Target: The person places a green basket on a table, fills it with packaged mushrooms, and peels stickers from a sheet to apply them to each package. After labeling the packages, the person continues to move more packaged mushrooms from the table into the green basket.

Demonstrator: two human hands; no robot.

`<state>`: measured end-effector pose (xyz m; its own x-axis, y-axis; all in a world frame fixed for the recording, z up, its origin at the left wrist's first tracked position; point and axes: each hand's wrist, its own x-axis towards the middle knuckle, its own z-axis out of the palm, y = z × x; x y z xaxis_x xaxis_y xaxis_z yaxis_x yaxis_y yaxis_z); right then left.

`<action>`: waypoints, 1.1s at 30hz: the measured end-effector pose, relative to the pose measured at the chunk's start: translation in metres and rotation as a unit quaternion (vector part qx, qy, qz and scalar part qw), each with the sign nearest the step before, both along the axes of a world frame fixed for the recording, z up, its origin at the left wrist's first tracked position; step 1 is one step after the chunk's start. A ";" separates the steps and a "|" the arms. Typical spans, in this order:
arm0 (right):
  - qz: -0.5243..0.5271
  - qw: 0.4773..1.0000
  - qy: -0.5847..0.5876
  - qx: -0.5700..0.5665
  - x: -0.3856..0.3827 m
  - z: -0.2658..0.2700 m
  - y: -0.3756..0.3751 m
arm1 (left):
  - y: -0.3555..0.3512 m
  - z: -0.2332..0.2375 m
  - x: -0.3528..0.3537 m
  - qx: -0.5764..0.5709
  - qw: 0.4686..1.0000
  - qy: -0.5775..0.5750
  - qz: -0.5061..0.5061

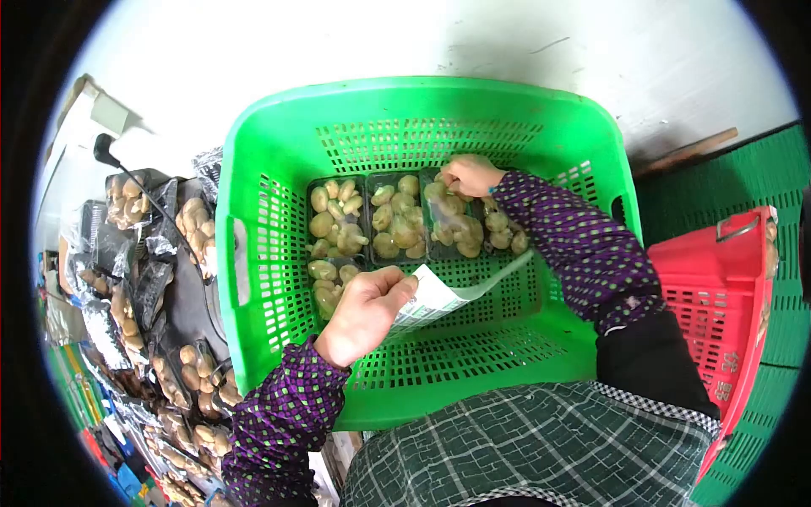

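In the head view, my left hand (367,308) is closed, thumb and fingers pinching a curling white sheet (435,296) with green print, which looks like a sheet of labels. My right hand (473,176) reaches into the green basket (422,97), fingers curled together at the far end of a black tray of mushrooms (454,221). Whether a small thing sits in those fingertips is hidden. Beside it lie another mushroom tray (397,216), a left-hand tray (335,218) and a right-hand tray (504,230) partly under my sleeve. One nearer tray (328,287) is partly covered by my left hand.
Left of the basket, many film-wrapped mushroom packs (193,224) lie piled on a dark surface, with a thin black rod (148,193) above them. A red basket (710,313) stands at right on green slatted flooring (718,198). A wooden stick (688,152) lies behind.
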<state>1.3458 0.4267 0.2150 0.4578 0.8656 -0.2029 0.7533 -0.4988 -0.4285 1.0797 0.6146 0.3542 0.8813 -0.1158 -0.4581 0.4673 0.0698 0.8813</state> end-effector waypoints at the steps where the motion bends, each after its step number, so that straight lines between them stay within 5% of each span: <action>1: -0.007 0.999 -0.050 0.003 -0.004 -0.001 0.005 | 0.002 -0.002 0.001 0.004 1.000 0.003 0.007; 4: -0.079 0.982 -0.163 -0.053 -0.012 0.024 0.014 | 0.009 0.003 0.002 0.046 0.997 -0.005 0.059; 5: -0.042 0.976 -0.189 0.103 -0.019 0.040 0.007 | 0.011 0.001 0.001 0.055 0.996 -0.005 0.073; 6: -0.068 0.993 0.028 0.089 -0.035 0.088 0.018 | 0.011 0.001 0.002 0.048 0.994 -0.012 0.097; 8: -0.099 0.916 0.376 0.100 -0.078 0.162 0.024 | 0.007 -0.002 0.002 0.038 0.992 -0.015 0.119; 10: 0.022 0.929 0.350 0.119 -0.112 0.194 0.015 | 0.006 -0.004 0.003 0.033 0.990 -0.010 0.137; 17: 0.077 0.961 0.182 0.192 -0.151 0.175 -0.002 | 0.003 -0.002 0.001 -0.014 0.994 -0.006 0.110; 20: 0.146 0.957 -0.019 0.249 -0.158 0.172 -0.009 | 0.002 -0.013 0.000 0.027 0.995 -0.022 0.091; 23: 0.185 0.943 -0.073 0.266 -0.155 0.181 -0.004 | 0.003 -0.019 -0.001 0.109 0.990 -0.018 0.087; 25: 0.056 0.954 0.077 0.283 -0.125 0.197 0.014 | 0.006 -0.019 0.000 0.149 0.987 -0.009 0.061; 29: -0.022 0.956 0.253 0.143 -0.039 0.096 0.052 | 0.000 -0.012 0.002 0.179 0.984 -0.003 -0.022; 33: 0.002 0.998 -0.054 0.029 -0.029 -0.011 0.089 | 0.007 -0.016 0.000 0.180 0.983 -0.013 0.024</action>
